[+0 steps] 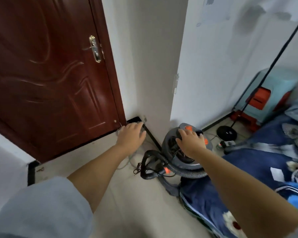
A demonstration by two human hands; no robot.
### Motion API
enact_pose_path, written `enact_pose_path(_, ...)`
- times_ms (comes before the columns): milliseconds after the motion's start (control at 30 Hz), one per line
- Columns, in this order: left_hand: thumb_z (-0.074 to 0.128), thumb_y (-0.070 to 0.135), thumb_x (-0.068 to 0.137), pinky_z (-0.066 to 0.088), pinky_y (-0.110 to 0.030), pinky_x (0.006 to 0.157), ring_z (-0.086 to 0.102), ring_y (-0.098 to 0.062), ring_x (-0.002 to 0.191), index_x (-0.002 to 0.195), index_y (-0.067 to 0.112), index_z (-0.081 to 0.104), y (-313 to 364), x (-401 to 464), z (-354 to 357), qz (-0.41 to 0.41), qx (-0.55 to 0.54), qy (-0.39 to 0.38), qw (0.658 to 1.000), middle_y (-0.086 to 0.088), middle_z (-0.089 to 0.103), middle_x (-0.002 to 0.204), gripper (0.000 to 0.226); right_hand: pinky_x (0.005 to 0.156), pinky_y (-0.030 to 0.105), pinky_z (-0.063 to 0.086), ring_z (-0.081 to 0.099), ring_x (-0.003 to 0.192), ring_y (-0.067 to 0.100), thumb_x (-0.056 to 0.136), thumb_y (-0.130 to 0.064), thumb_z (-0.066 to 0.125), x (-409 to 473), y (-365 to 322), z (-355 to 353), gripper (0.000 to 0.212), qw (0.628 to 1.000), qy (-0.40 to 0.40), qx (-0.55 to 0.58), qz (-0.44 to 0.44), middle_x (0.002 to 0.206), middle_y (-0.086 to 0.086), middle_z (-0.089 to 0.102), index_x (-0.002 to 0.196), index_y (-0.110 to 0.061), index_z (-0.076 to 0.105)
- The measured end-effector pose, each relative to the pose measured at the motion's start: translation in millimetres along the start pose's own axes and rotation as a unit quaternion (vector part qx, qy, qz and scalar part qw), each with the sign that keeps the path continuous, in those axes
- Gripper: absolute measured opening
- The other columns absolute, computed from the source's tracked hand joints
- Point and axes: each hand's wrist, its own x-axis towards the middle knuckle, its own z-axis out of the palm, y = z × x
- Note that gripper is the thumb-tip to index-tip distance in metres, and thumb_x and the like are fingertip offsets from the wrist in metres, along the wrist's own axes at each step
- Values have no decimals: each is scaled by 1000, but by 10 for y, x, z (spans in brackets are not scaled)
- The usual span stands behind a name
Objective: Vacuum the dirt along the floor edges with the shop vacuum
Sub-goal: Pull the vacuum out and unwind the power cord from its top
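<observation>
Nearest, the ribbed black hose (162,170) coils on the pale floor just before the shop vacuum (182,152); the right hand (190,143) rests on the vacuum's top, fingers curled over its dark handle; the drum is grey and round, with orange fittings, standing at the foot of the white wall corner (155,83), against a blue quilt (248,177); the left hand (132,136) hovers fingers apart, holding nothing, near the black skirting (151,136); beyond stands a dark red door (50,74).
</observation>
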Motion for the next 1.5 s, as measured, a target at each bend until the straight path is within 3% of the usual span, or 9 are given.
enact_pose_path(267,27,33,103,25,-38,113,35,-21,137,149,19,26,289,1363,641,119,10,-89,989,-5,39,148,48,107,46,27,37,132,25,101,-34,27,848,827,182,43,986,-43,5,161,142,4,43,141,-20,32)
enact_pose_path(567,26,26,104,33,-36,106,36,-24,135,148,16,28,363,2355,1398,134,-36,-221,965,-7,39,148,46,86,34,41,48,116,30,100,-21,36,1748,958,777,30,961,-105,174,185,127,12,52,121,-6,50)
enact_pose_path(667,26,23,103,32,-36,109,33,-25,137,148,10,26,394,2585,1895,104,-88,-286,949,-10,35,150,47,86,31,41,53,115,30,98,-14,40,1853,988,1118,30,920,-100,277,258,124,13,59,124,-6,53)
enact_pose_path(767,27,24,103,32,-36,109,31,-26,139,150,9,19,429,2876,2422,39,-131,-344,929,-11,27,153,50,84,26,40,55,115,29,98,-17,45,1988,1082,1472,34,845,-64,366,386,124,12,61,130,-8,52)
enact_pose_path(933,33,36,102,26,-41,113,21,-31,143,152,8,9,533,3160,2995,22,-130,-406,904,-16,14,157,62,86,41,50,62,92,38,95,-23,49,2380,1086,1895,35,749,-37,461,475,86,21,66,89,9,62)
enact_pose_path(1033,35,48,98,12,-44,116,-4,-36,146,153,18,3,612,3176,3143,41,-126,-442,887,-9,-10,160,70,88,43,49,60,99,36,98,-31,46,2532,1011,1997,37,703,0,492,513,97,17,63,103,4,58)
enact_pose_path(1133,36,50,97,12,-44,116,-13,-41,144,153,23,0,612,3155,3197,68,-81,-453,885,-5,-23,158,72,89,36,42,53,113,32,101,-29,39,2585,866,2047,38,657,20,527,538,120,12,54,130,-4,39)
enact_pose_path(1300,28,48,100,18,-47,114,-13,-47,142,152,19,-8,660,3158,3242,92,-1,-465,881,-9,-30,155,70,76,33,31,52,111,34,104,-24,28,2669,796,2104,32,652,18,528,544,111,21,51,124,1,30)
enact_pose_path(1500,27,47,100,21,-51,113,-20,-44,142,151,22,-12,590,3119,3249,82,-11,-482,872,-6,-35,153,69,84,34,32,47,120,36,104,-23,25,2659,759,2107,38,688,1,491,535,131,23,48,134,0,27)
